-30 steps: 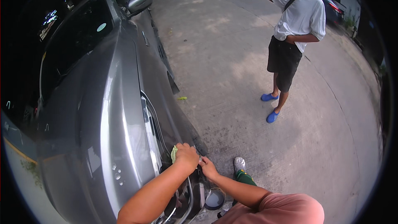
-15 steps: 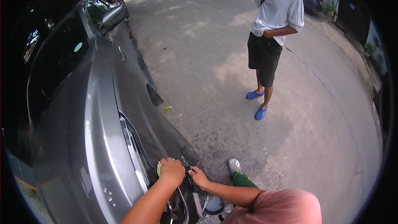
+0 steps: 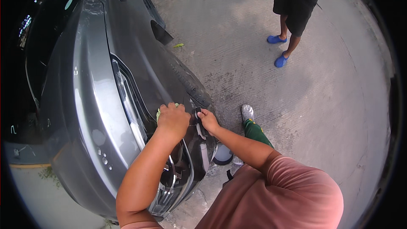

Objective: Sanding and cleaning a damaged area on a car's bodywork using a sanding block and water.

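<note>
A grey car (image 3: 140,72) fills the left side, its front corner below me. My left hand (image 3: 174,118) is curled over a pale green cloth (image 3: 158,115), pressed to the bodywork beside the headlight (image 3: 129,97). Most of the cloth is hidden under the fingers. To its right, my right hand (image 3: 208,122) closes on a small black piece (image 3: 198,111) at the bumper's outer edge. Whether that piece is loose or part of the car, I cannot tell. Below it, the dark bumper (image 3: 196,150) carries a pale strip.
A dark round container (image 3: 223,154) stands on the pavement by the bumper. My shoe (image 3: 247,112) is just beyond it. Another person in black shorts (image 3: 295,6) and blue shoes (image 3: 281,61) stands at the far right. A yellow-green leaf (image 3: 178,45) lies near the wheel arch.
My view has tilted down toward the car's front corner, so hands and car sit higher in it. Both hands stay at nearly the same spots on the car. The other person's raised arm has left view.
</note>
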The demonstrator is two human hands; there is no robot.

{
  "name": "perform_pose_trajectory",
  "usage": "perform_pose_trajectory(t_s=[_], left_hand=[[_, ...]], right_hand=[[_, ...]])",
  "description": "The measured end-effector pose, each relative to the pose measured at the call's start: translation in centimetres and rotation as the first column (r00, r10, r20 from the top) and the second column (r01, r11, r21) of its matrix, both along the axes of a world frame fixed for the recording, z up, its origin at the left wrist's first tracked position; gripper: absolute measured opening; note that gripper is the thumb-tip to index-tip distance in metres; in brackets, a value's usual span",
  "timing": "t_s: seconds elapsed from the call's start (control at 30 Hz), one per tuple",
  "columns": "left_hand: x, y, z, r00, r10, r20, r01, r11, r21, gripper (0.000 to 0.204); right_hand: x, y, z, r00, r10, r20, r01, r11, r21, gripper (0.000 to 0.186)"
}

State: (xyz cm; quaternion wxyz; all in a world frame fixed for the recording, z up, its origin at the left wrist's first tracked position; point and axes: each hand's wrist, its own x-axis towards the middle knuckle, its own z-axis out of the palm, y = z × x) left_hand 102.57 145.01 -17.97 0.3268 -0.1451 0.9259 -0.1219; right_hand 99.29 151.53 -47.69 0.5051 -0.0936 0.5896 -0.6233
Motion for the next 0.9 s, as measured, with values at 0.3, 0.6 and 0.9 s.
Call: perform_pose_trajectory(t_s=[0.3, 0.6, 0.9], left_hand=[[0.2, -0.1, -0.2, 0.999, -0.021, -0.031, 0.022, 1.0, 0.021, 0.022], [0.1, 0.1, 0.3, 0.999, -0.033, -0.041, 0.034, 0.999, 0.016, 0.02], [0.3, 0.0, 0.3, 0.998, -0.049, -0.035, 0.048, 0.999, -0.019, 0.021]], right_hand=[[0.3, 0.4, 0.8, 0.996, -0.043, -0.073, 0.052, 0.991, 0.126, 0.03], [0.2, 0.3, 1.0, 0.999, -0.03, -0.036, 0.034, 0.992, 0.124, 0.027], [-0.2, 0.6, 1.2, 0.995, 0.024, -0.096, -0.009, 0.987, 0.16, 0.026]])
